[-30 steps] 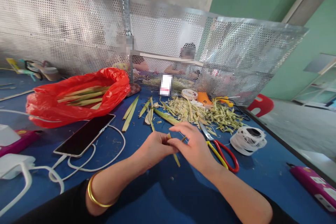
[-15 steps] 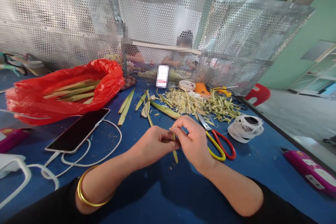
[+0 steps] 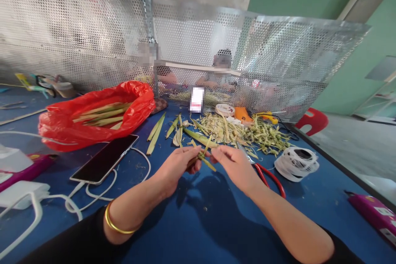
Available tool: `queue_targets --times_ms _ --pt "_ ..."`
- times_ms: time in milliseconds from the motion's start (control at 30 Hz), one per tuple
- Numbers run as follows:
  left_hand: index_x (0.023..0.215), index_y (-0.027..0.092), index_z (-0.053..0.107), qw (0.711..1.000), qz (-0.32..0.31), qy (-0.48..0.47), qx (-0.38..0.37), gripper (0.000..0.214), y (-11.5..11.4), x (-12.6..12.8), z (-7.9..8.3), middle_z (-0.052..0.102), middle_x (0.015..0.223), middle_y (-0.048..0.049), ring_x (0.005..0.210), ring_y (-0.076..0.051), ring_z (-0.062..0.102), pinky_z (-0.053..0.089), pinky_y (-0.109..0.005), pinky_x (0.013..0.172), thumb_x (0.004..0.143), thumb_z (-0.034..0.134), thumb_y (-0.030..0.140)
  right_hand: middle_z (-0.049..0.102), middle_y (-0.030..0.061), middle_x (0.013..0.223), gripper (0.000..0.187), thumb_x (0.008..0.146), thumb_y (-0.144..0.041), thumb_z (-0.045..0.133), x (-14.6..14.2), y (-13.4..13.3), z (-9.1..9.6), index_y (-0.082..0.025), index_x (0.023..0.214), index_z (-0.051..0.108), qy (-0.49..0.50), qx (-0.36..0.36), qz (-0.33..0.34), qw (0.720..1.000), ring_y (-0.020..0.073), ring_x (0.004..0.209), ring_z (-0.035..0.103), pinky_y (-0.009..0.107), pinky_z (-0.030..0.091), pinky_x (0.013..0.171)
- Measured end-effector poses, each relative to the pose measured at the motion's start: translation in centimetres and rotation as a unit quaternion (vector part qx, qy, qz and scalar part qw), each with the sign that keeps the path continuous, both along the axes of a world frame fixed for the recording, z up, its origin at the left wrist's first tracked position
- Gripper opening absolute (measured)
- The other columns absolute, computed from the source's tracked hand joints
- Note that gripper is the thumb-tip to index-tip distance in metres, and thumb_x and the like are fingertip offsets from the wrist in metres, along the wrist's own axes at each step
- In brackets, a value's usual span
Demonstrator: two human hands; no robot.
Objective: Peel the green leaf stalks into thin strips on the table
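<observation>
My left hand (image 3: 181, 167) is closed around a small folded piece of pale green leaf strips (image 3: 202, 156), with strip ends sticking out upward and to the lower right. Right beside it, my right hand (image 3: 233, 167) has thumb and index finger pinched together at the piece's right side. What lies between those fingertips is too small to make out. Partly behind the right hand are scissors (image 3: 269, 175) with red showing on the handles. A long green leaf (image 3: 199, 136) lies just beyond my fingers.
A red plastic bag (image 3: 71, 138) holds several long leaves. Near it lie a dark phone (image 3: 105, 159) and white cable. Leaf scraps (image 3: 222, 128) are heaped at the back, before a perforated metal screen (image 3: 192, 29). A white tape roll (image 3: 297, 165) and purple box (image 3: 371, 214) stand right.
The view has tilted up and shifted left. My hands have moved slightly apart, and the crossed leaf strips show more plainly between them. My right hand now covers more of the scissors.
</observation>
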State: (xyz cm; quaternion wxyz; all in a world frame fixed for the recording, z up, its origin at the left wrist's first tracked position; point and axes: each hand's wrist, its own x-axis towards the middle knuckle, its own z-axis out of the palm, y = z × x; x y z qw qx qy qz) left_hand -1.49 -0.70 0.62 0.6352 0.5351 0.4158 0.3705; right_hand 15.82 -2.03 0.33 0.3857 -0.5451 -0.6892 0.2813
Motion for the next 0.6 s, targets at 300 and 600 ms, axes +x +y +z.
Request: queue_targets --times_ms 300,600 --pt "0.072 0.015 0.061 0.996 0.0 0.079 0.05 0.028 0.11 0.35 -0.2 0.047 0.049 0.0056 0.046 -0.007 0.037 0.026 -0.022 0.047 0.07 0.063 0.042 0.05 -0.0034 0.056 0.027 0.082 -0.027 0.051 -1.05 -0.93 0.0 -0.018 0.057 0.053 -0.012 -0.013 0.063 0.998 0.0112 0.057 0.046 0.023 0.034 0.057" --pt "0.07 0.014 0.062 0.996 0.007 0.08 0.034 0.023 0.71 0.15 -0.23 0.045 0.042 0.0067 0.042 -0.007 0.037 0.028 -0.02 0.046 0.067 0.066 0.037 0.047 -0.0028 0.055 0.029 0.081 -0.026 0.052 -0.44 -0.9 0.72 -0.018 0.053 0.047 -0.026 -0.003 0.075 0.997 0.0115 0.057 0.044 0.023 0.033 0.057"
